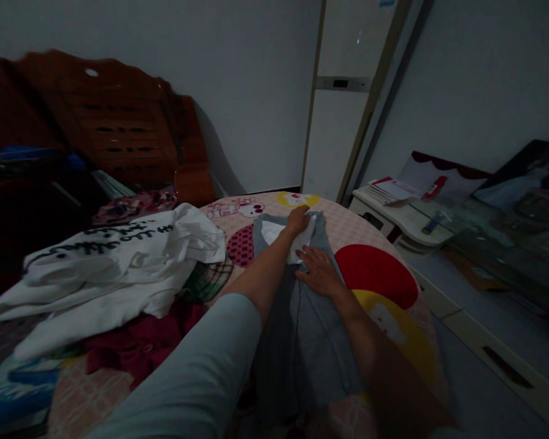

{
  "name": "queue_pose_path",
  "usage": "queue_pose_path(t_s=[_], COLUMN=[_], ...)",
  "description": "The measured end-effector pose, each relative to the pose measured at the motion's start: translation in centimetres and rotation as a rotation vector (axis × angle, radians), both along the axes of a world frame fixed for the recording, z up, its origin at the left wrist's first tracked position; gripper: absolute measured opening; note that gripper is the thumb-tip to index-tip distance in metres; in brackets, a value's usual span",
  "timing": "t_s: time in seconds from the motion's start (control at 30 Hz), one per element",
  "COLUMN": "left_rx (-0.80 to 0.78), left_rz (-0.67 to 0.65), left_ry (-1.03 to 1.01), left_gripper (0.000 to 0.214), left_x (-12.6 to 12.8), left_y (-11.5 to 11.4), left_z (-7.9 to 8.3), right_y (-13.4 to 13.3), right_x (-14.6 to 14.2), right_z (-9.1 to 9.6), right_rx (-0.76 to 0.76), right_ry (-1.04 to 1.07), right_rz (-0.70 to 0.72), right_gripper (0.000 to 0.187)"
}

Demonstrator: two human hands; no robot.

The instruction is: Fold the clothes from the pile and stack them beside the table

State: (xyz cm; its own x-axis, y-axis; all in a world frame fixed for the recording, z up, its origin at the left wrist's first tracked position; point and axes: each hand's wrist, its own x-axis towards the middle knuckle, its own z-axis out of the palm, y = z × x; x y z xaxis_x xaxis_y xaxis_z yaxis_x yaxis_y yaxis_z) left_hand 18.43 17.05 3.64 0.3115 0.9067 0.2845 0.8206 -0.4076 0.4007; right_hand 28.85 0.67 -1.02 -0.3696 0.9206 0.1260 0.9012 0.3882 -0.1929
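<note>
A grey garment (322, 341) with white cloth (274, 230) inside its top opening lies lengthwise on the round table. A seam runs down its middle, but its exact kind is unclear. At the far top edge, the fingers of my left hand (298, 221) are closed on the garment's white cloth. Nearer to me and slightly right, my right hand (319, 271) rests flat on the upper part, its fingers spread across the white and grey fabric. My forearms cover part of the garment.
A pink patterned tablecloth (343, 222) covers the table. To the left lie a white garment with black lettering (119, 256) and a dark red garment (141, 341). Behind stand a wooden chair (119, 128) and a tall white cabinet-like unit (333, 134). A white stand (393, 213) holds papers at right.
</note>
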Motion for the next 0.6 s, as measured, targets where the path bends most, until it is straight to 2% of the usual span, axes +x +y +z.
queue_pose_path(t_s=[0.2,0.47,0.6], left_rx=[-0.122,-0.259,-0.259], left_rz=[-0.006,0.019,-0.021], left_ry=[0.036,0.018,-0.056], left_gripper=[0.039,0.06,0.044], left_x=[3.9,4.8,5.0], left_y=[2.2,4.5,5.6], left_z=[-0.4,-0.8,-1.0], right_y=[0.1,-0.1,-0.2], right_x=[0.3,0.2,0.1], right_z=[-0.3,-0.2,0.0], right_rx=[-0.003,0.001,-0.001], right_ry=[-0.011,0.0,0.019], right_rz=[0.021,0.029,0.031], right_gripper=[0.064,0.06,0.061])
